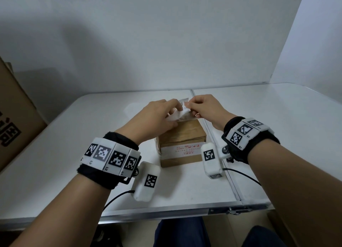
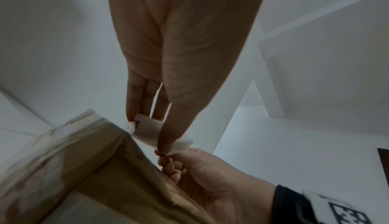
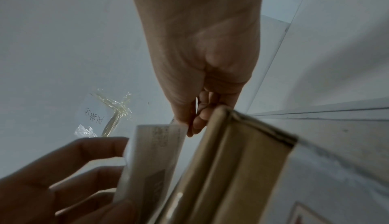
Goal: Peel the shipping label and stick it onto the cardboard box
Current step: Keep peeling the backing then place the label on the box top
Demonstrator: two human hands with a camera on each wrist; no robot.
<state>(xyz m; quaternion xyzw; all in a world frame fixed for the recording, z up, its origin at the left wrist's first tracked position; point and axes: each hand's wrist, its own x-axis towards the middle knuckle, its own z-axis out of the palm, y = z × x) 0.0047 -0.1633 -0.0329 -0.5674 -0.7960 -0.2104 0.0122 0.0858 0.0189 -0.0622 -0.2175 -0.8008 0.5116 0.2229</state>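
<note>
Shipping label (image 1: 180, 110) is held up over the far edge of the cardboard box (image 1: 182, 144), pinched btwn both hands — left hand (image 1: 157, 117) gripping its left side w/ thumb and fingers, right hand (image 1: 205, 107) pinching the top right corner, fingers curled tight. Label sits roughly upright, bent and curling, printed face toward the person; its long axis can't be told. Box sits centre of the white folding table (image 1: 74, 135), just left of the table's centre seam, a printed tape strip across its near face. On the table past the box — a scrap of clear tape (image 3: 114, 111), crumpled, w/ handwriting beside it. Big brown carton (image 1: 13, 117) stands at far left. White walls (image 1: 166, 33) close behind and to the right.
</note>
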